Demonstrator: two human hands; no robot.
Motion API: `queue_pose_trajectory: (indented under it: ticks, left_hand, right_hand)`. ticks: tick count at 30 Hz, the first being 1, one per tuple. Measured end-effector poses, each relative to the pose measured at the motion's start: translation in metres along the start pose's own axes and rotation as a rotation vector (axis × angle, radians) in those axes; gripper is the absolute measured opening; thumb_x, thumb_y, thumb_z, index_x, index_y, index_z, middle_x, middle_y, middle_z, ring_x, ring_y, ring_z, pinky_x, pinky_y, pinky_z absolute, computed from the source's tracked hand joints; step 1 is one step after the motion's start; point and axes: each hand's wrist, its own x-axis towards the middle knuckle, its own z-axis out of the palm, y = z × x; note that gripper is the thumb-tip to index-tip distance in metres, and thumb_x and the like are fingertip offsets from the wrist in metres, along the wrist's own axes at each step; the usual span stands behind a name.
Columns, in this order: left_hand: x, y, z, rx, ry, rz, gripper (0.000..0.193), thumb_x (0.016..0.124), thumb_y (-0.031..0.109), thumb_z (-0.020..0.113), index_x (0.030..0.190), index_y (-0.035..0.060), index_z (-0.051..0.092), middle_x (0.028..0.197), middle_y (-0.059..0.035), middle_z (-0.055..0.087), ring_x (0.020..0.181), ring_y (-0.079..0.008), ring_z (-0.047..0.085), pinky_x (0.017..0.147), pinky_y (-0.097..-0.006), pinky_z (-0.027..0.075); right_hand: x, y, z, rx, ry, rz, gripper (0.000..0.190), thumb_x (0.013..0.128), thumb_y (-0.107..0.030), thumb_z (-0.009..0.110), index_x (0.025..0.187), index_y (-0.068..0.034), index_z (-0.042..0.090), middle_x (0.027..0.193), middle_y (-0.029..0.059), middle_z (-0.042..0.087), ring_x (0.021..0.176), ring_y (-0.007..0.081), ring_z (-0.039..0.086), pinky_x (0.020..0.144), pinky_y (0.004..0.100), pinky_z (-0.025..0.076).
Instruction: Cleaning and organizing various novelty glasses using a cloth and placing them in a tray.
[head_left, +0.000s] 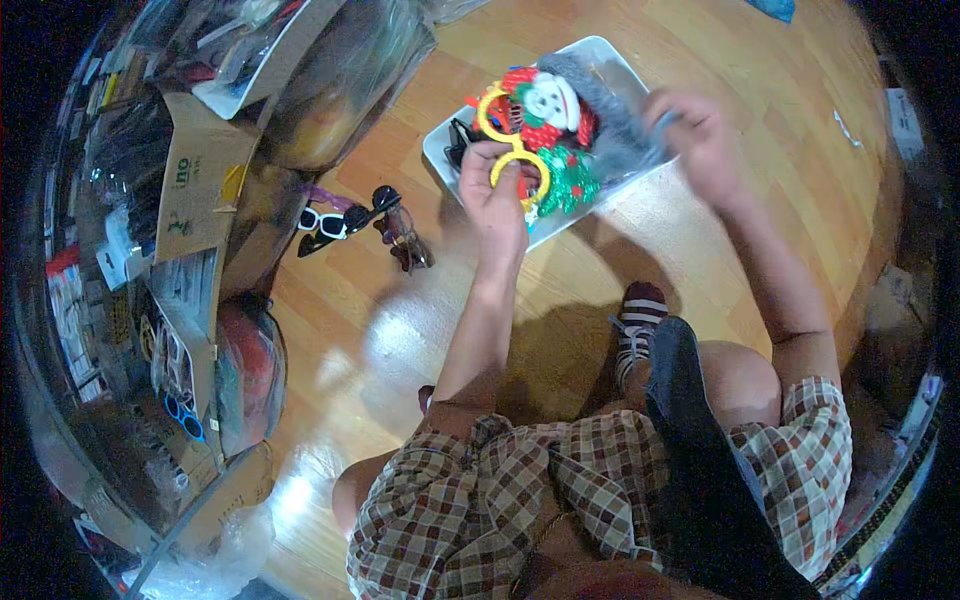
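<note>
My left hand (491, 186) grips a pair of yellow novelty glasses (517, 144) with two round rims, held above a white plastic tray (433, 152) on the wooden floor. Beside the rims are a white-faced ornament (553, 101) with red trim and a green tinsel tree (568, 178); whether these are joined to the glasses is unclear. Grey fluffy material (596, 90) and dark glasses (457, 139) lie in the tray. Blurred by motion, my right hand (697, 146) is over the tray's right edge with a grey-blue patch at its fingertips; its grip is unclear.
Several sunglasses, including a white-framed pair (332, 226) and a brownish pair (405, 232), lie on the floor left of the tray. Further left are open cardboard boxes (202, 172) and blue glasses (184, 418). A striped shoe (637, 330) is below the tray.
</note>
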Motion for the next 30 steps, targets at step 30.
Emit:
queue_pose_trajectory:
  ticks: [30]
  left_hand:
    - [-0.013, -0.003, 0.016, 0.799, 0.035, 0.328, 0.021, 0.08, 0.0, 0.038, 0.1, -0.0021, 0.041, 0.087, -0.0225, 0.054, 0.083, -0.0397, 0.053, 0.072, -0.0404, 0.041]
  right_hand:
    - [-0.02, 0.016, 0.072, 0.635, -0.179, 0.312, 0.031, 0.08, -0.002, 0.051, 0.111, -0.003, 0.049, 0.108, 0.0026, 0.055, 0.095, 0.0084, 0.05, 0.081, 0.0252, 0.042]
